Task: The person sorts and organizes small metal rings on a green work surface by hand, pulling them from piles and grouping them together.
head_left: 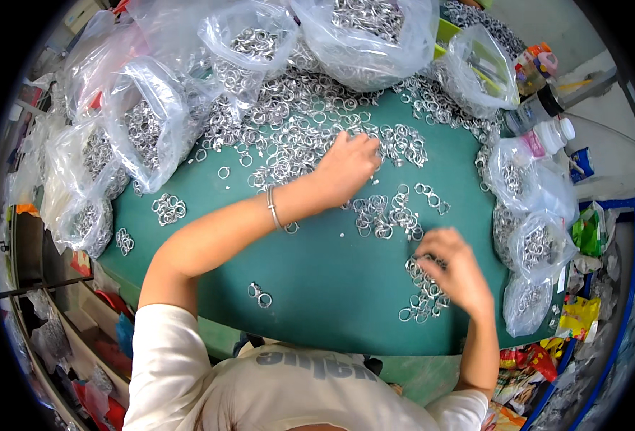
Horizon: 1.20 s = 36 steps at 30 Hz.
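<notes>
L hand (346, 169) reaches into the heap of small silver metal rings (296, 126) on the green tabletop (317, 287), fingers curled, grip unclear. R hand (455, 269) pinches rings from near cluster (422, 294). Best rake small batches, keep piles apart.

Single head-worn fisheye, looking almost straight down from just above the person's own shoulders onto the green table top (332, 287). Close range: the table fills the centre, both forearms enter from the lower edge, and straight edges curve toward the dark circular rim. No second view, so no overlap.
</notes>
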Each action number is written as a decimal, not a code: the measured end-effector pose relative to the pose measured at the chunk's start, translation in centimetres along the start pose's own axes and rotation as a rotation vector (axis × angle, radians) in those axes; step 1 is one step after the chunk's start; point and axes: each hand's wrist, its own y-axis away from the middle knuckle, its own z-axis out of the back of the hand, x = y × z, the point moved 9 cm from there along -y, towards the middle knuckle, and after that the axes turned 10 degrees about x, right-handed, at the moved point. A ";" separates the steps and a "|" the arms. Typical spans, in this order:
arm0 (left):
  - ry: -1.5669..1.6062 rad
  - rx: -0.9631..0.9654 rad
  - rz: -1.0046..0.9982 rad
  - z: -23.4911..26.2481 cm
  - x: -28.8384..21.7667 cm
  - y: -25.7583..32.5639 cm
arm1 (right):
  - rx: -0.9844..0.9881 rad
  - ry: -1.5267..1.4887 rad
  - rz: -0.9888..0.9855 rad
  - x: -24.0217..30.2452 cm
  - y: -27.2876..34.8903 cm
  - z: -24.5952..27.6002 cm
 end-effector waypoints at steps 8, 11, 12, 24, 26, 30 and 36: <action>1.276 -0.056 0.429 0.2 6.1 0.3 | -0.150 0.022 0.084 -3.5 -4.7 1.9; 1.214 0.060 0.457 1.4 3.4 1.4 | -0.118 -0.010 -0.030 -4.1 -2.1 1.7; 1.125 0.128 0.457 1.3 1.9 1.9 | -0.137 -0.024 -0.059 -4.2 -0.9 2.1; 1.144 0.248 0.191 -3.4 -10.3 2.5 | -0.105 0.032 -0.145 -2.1 3.6 -0.9; 1.168 0.237 0.237 -3.7 -10.6 2.3 | -0.113 0.002 -0.146 -2.0 3.9 -1.0; 0.901 0.121 0.098 -2.3 -12.3 1.9 | -0.148 0.031 -0.166 -2.2 4.4 -1.1; 1.196 0.359 0.303 -2.4 -10.7 3.9 | -0.159 -0.006 -0.162 -1.7 4.8 -0.3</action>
